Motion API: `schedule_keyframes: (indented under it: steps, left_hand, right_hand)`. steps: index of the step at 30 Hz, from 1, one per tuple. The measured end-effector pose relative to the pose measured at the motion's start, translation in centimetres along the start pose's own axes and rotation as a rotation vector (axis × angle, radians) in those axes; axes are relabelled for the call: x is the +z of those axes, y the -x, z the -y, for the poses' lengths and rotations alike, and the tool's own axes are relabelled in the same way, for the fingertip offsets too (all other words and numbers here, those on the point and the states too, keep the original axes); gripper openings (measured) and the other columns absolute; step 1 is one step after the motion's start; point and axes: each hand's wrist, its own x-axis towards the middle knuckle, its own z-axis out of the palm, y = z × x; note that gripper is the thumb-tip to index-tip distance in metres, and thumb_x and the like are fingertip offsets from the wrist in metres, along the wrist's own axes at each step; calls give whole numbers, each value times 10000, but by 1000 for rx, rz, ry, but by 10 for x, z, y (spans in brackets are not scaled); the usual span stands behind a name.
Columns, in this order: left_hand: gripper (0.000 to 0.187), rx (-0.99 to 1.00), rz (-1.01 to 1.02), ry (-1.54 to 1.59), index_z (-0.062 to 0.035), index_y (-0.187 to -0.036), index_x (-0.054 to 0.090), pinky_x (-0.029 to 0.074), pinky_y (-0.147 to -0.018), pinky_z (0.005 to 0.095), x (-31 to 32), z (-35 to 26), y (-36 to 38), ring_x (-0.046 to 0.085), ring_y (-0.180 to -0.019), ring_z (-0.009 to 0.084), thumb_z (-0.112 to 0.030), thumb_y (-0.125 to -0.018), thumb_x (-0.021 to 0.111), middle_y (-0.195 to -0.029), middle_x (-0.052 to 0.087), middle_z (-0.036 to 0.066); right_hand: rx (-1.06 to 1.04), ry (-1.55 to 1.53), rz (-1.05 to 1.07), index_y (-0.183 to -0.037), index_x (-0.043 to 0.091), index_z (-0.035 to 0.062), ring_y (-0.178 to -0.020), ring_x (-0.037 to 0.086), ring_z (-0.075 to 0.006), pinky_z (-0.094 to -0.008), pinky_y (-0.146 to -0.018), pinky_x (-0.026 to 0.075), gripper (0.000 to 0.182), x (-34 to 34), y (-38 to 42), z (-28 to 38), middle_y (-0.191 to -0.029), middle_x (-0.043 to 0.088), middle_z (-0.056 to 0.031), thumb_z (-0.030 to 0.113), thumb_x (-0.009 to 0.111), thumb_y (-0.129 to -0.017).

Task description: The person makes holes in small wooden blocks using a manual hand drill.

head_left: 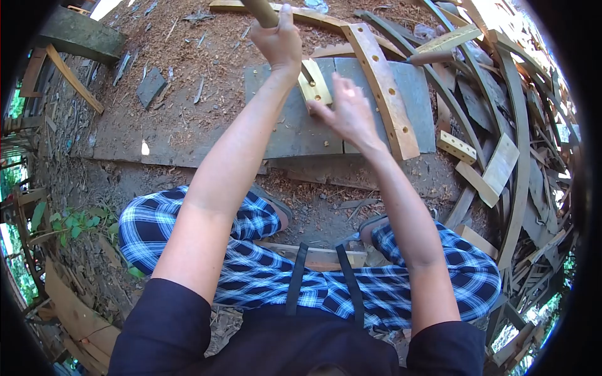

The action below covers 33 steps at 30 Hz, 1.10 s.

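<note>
I see the left hand (279, 41) raised above the grey board (295, 125), and its fingers are clamped around a wooden handle (260, 11). The handle runs out of the top of the picture, so I cannot tell what head it carries; perhaps it is a mallet or a hammer. The right hand (350, 116) hovers just over the grey board with its fingers apart and loose, holding nothing, and their tips are almost touching a small pale wood block (315, 83) that lies on the board. This block has some holes and stands just beside a long curved slat (385, 94), also with holes, which crosses the right part of the board.

To my judgement, the step in hand is a striking one: the small block is being steadied on the board while the tool is lifted. The next move would call for the right fingers to press the block firmly or to go clear of it, and for the blow to land square on the block and not on the fingers.

To the right of the board there is a heap of curved wood strips (520, 156) and another short drilled block (456, 147). Sawdust covers the ground (188, 56) behind the board. Nearer than the board, I see the knees in blue checked cloth (251, 276).
</note>
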Motion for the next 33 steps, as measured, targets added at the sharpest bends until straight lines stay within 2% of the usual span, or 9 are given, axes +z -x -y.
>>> schedule_keyframes:
  steps: [2, 8, 12, 17, 20, 22, 24, 28, 33]
  left_hand:
    - [263, -10, -1, 36, -63, -703, 461, 287, -307, 257, -10, 4, -2, 401, -354, 77, -84, -886, 649, -495, 468, 17]
    - [269, 242, 22, -199, -68, -677, 513, 361, -401, 268, 0, 6, 14, 468, -419, 79, -134, -889, 665, -522, 509, -1]
    - [286, 251, 52, -237, -46, -675, 540, 397, -514, 278, 5, -3, 18, 523, -557, 67, -172, -887, 683, -586, 549, -22]
    - [166, 199, 124, -318, -14, -869, 647, 506, -668, 349, 7, -2, 30, 682, -709, 239, -178, -873, 667, -733, 678, 128]
    - [173, 252, 183, -355, -25, -859, 645, 505, -649, 353, 12, 0, 35, 677, -685, 263, -197, -872, 666, -724, 673, 137]
    - [174, 271, 193, -357, -26, -849, 642, 506, -643, 360, 13, -4, 37, 676, -678, 256, -197, -873, 665, -713, 670, 129]
    - [174, 227, 197, -306, -22, -852, 643, 505, -642, 352, 11, -7, 34, 675, -676, 245, -192, -878, 663, -713, 667, 125]
    - [159, 285, 206, -378, -11, -859, 655, 502, -645, 328, 9, 0, 30, 670, -679, 196, -167, -886, 658, -722, 673, 106]
    - [143, 161, 234, -263, 2, -861, 660, 474, -633, 295, 6, 0, 35, 616, -660, 115, -138, -884, 667, -702, 655, 65]
  right_hand:
    - [33, 190, -373, -1375, 395, -27, -1175, 523, -356, -482, -964, 422, 837, -22, 0, -25, -1319, 500, -186, 537, 664, -818]
    - [366, 221, -55, -1364, 396, -35, -1170, 528, -355, -464, -935, 445, 809, -35, 27, -91, -1323, 496, -189, 454, 705, -799]
    - [489, -757, 126, -1295, 495, -22, -1020, 610, -202, -345, -856, 489, 624, -87, 14, -74, -1147, 621, -158, 275, 705, -788]
    - [-18, -805, -187, -1227, 527, 41, -762, 650, -152, -277, -628, 518, 587, -213, 16, 28, -882, 590, -72, 473, 653, -850]
    - [-89, -677, -237, -1252, 522, 50, -775, 679, -192, -297, -638, 552, 597, -283, -10, 33, -1108, 636, -135, 503, 603, -873]
    - [-1036, -950, 596, -1511, 196, 25, -1208, 536, -410, -462, -1031, 400, 875, -322, -21, 53, -1360, 496, -292, 480, 554, -856]
    - [-105, -70, -121, -1484, 222, -26, -1113, 598, -394, -424, -978, 443, 860, -266, 17, 83, -1311, 538, -291, 450, 567, -856]
    - [-374, 187, -123, -1505, 215, 17, -1111, 592, -393, -412, -985, 441, 827, -259, 44, 80, -1324, 518, -297, 440, 530, -869]
    - [-207, -332, 137, -1518, 189, 46, -1009, 632, -320, -408, -875, 502, 792, -315, 43, 98, -1274, 553, -288, 311, 558, -869]
